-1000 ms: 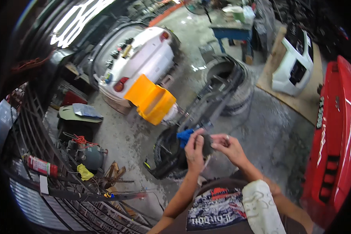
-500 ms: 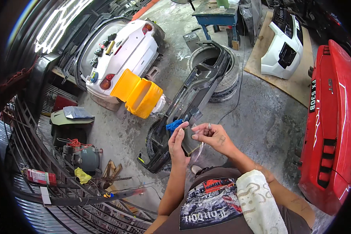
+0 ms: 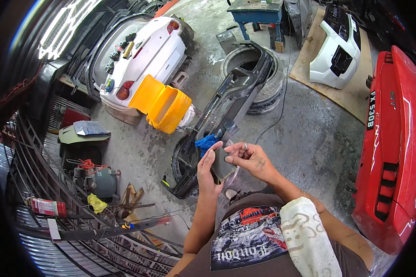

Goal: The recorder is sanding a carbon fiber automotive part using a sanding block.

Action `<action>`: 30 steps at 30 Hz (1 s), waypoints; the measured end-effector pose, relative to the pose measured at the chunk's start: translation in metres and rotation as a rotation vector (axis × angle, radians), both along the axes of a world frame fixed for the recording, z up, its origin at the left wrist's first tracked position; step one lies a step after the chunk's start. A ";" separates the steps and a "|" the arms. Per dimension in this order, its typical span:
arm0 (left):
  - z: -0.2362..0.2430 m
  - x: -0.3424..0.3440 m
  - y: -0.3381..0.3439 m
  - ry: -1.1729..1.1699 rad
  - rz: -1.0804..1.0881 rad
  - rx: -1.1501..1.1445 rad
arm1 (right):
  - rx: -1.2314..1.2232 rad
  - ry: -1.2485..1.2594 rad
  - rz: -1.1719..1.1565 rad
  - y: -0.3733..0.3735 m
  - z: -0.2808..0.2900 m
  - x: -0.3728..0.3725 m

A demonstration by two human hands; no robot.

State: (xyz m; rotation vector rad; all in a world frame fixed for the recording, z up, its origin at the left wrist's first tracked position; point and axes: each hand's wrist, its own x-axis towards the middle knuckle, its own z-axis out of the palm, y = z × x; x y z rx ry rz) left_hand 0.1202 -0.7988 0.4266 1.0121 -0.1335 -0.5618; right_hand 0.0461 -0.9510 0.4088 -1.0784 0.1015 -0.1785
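Note:
My left hand [image 3: 209, 171] holds a small flat rectangular piece [image 3: 222, 167], dark grey with a lighter edge, its fingers along the left side. Thumb and fingers of my right hand [image 3: 251, 159] pinch its upper right edge. A thin clear strip [image 3: 236, 174], like film, hangs beside that edge; I cannot tell what kind of piece it is. Just beyond my hands, a crumpled blue cloth or glove [image 3: 205, 144] lies on a long black car bumper [image 3: 235, 102], which rests across tyres [image 3: 267, 98].
A yellow cut-open container [image 3: 168, 112] stands left of the bumper, by a white car rear section [image 3: 148, 60]. To the right are a red car rear panel [image 3: 393, 147] and a white bumper [image 3: 330, 69] on a board. A compressor [image 3: 101, 181] and metal racks [image 3: 78, 235] line the left.
My view has shifted slightly, so the surroundings sit a little higher. Both hands keep their hold on the flat piece, and the clear strip hangs closer to its edge.

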 end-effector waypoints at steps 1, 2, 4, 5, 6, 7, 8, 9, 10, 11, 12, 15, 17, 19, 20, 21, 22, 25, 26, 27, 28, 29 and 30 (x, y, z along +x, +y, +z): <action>0.000 -0.001 0.000 -0.005 0.004 0.006 | -0.006 0.001 0.003 0.000 -0.002 0.000; 0.000 -0.001 0.001 -0.004 0.007 0.007 | -0.005 0.001 0.007 0.000 -0.002 0.000; -0.001 0.001 0.005 -0.045 0.006 0.037 | -0.024 0.003 0.029 0.002 -0.001 -0.001; -0.001 0.000 0.006 -0.042 0.008 0.038 | -0.023 0.006 0.032 0.002 0.001 -0.001; -0.001 0.000 0.007 -0.042 0.012 0.021 | -0.023 0.005 0.054 0.003 0.004 -0.002; -0.001 0.000 0.007 -0.041 0.016 0.005 | -0.022 0.004 0.076 0.003 0.005 -0.002; 0.000 -0.001 0.007 -0.038 0.018 0.006 | -0.021 0.007 0.077 0.004 0.003 -0.003; 0.001 -0.003 0.005 -0.044 0.026 0.003 | -0.012 -0.004 0.080 0.005 -0.001 -0.002; 0.001 -0.004 0.005 -0.049 0.033 -0.001 | -0.004 -0.014 0.082 0.006 -0.003 -0.002; 0.000 -0.004 0.006 -0.046 0.036 0.000 | -0.003 -0.012 0.085 0.006 0.000 -0.003; -0.002 -0.003 0.006 -0.055 0.042 0.011 | -0.014 -0.003 0.089 0.005 0.005 -0.004; -0.006 -0.004 0.009 -0.085 0.049 0.039 | -0.037 0.008 0.090 0.004 0.004 -0.004; -0.006 -0.006 0.009 -0.103 0.050 0.055 | -0.050 0.011 0.088 0.004 0.002 -0.003; -0.002 -0.010 0.009 -0.195 0.068 0.107 | -0.048 -0.014 0.056 0.005 0.001 -0.002; -0.001 -0.011 0.009 -0.191 0.070 0.108 | -0.048 -0.010 0.059 0.008 -0.004 -0.003; 0.001 -0.011 0.010 -0.318 0.063 0.217 | 0.048 0.000 0.000 0.013 -0.012 -0.002; 0.002 -0.012 0.011 -0.444 0.055 0.326 | 0.143 0.011 -0.059 0.015 -0.017 -0.003; 0.003 -0.015 0.017 -0.574 0.012 0.484 | -0.072 0.231 0.186 -0.003 -0.032 -0.011; 0.001 -0.016 0.017 -0.733 -0.026 0.601 | -0.074 0.238 0.195 -0.006 -0.036 -0.016; -0.002 -0.018 0.019 -0.856 -0.046 0.718 | 0.040 0.237 0.216 -0.006 -0.041 -0.022; -0.003 -0.022 0.019 -0.906 -0.080 0.780 | 0.154 0.238 0.234 -0.007 -0.044 -0.027; -0.010 -0.026 0.019 -0.966 -0.061 0.789 | 0.184 0.221 0.265 -0.007 -0.047 -0.031; -0.021 -0.031 0.020 -1.026 -0.043 0.797 | 0.182 0.229 0.274 -0.008 -0.053 -0.033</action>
